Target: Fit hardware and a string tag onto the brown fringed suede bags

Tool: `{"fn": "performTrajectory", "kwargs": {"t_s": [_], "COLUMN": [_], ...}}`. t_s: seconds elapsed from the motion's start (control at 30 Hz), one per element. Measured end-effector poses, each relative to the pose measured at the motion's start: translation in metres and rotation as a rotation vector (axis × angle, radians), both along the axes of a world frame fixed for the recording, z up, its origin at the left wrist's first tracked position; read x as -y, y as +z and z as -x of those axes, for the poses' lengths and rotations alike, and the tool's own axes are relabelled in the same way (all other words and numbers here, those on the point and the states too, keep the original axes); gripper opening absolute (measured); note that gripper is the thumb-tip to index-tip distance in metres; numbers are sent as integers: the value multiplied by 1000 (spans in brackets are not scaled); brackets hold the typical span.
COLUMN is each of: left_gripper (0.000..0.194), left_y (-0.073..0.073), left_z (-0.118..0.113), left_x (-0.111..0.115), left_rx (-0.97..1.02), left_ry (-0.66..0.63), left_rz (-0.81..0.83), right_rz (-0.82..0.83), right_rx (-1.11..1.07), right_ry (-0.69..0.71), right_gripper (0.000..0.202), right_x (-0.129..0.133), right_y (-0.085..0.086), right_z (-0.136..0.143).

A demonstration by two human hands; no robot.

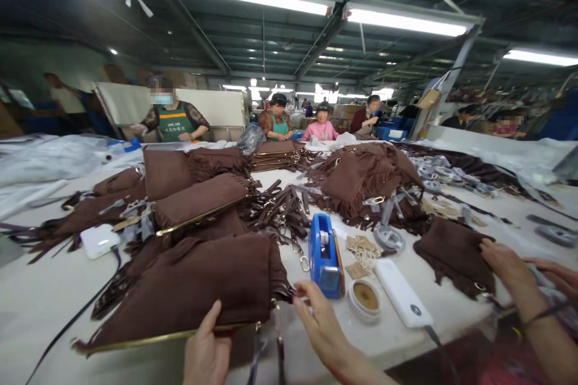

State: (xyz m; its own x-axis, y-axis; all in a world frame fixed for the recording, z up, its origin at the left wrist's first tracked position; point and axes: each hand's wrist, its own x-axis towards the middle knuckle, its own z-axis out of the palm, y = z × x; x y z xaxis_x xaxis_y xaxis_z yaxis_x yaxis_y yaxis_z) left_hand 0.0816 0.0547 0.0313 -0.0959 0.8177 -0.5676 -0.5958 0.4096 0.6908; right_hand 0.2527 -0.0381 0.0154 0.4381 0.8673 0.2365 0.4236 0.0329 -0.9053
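Observation:
A brown bag (194, 289) with a gold-coloured metal edge lies at the front left of the table. My left hand (210, 343) grips its near edge, thumb on top and fingers underneath. At the bag's right side, my right hand (318, 322) has its thumb and forefinger together at the fringe (282, 286); the fingertips are partly lost against the dark strands. Straps (279, 337) with metal clips hang from the bag's right corner, between my two hands.
Beyond are a blue tape dispenser (324, 258), a round tub (365, 299), a white power bank (401, 295) and a white device (99, 240) with a cable. Piled bags (370, 177) and straps (280, 210) lie farther back. At right, another person's hands touch a brown bag (454, 252).

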Motion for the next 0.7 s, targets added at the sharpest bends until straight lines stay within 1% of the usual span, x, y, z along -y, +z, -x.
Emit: {"fn": "performTrajectory", "kwargs": {"t_s": [0.07, 0.1, 0.13, 0.2, 0.3, 0.43, 0.57, 0.7], "left_gripper": [21, 21, 21, 23, 26, 24, 21, 22], "left_y": [-26, -35, -41, -46, -44, -42, -44, -43], "left_z": [-2, -4, -5, -7, -8, -6, -7, -9], "left_x": [-4, -6, -7, -8, -8, -6, -4, -4], "left_rx": [-37, -42, -42, -32, -26, -33, -42, -49], "left_ry": [9, 12, 13, 3, -10, 1, 8, 15], "left_rz": [97, 122, 128, 109, 83, 94, 94, 85], "right_rz": [68, 92, 97, 53, -27, -29, 14, 64], "right_rx": [14, 35, 66, 149, 275, 369, 350, 302], "right_ry": [-26, -33, -29, 3, 24, -41, -14, -4], "right_gripper": [19, 18, 17, 16, 19, 19, 17, 19], "right_x": [15, 22, 27, 34, 36, 33, 32, 27], "right_y": [-36, -50, -62, -77, -83, -83, -82, -76], "right_z": [5, 7, 7, 8, 9, 14, 16, 21]}}
